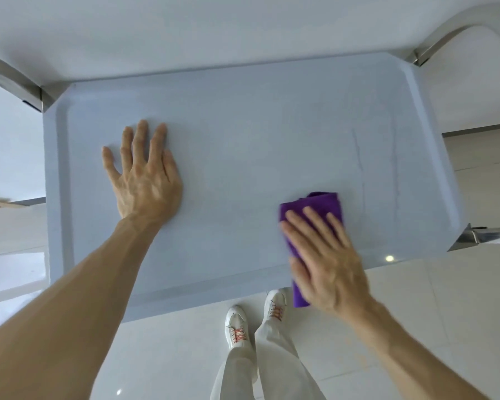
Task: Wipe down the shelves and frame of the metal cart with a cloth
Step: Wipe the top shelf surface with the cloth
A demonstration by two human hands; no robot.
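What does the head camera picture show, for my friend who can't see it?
A person's right hand presses a folded purple cloth flat on the pale blue top shelf of a metal cart, near its front edge. The left hand rests flat, fingers spread, on the shelf. White shoes stand on the tiled floor below.

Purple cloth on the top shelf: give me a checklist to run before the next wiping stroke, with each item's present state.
1. Purple cloth lies flat on the top shelf: ok.
2. Right hand presses the cloth with straight fingers: ok.
3. Left hand rests flat on the shelf, steadying it: ok.
4. Shelf ahead of the cloth bare: ok.
5. Faint streaks near the right edge wiped away: not ok.
6. Lower shelves done: cannot tell.
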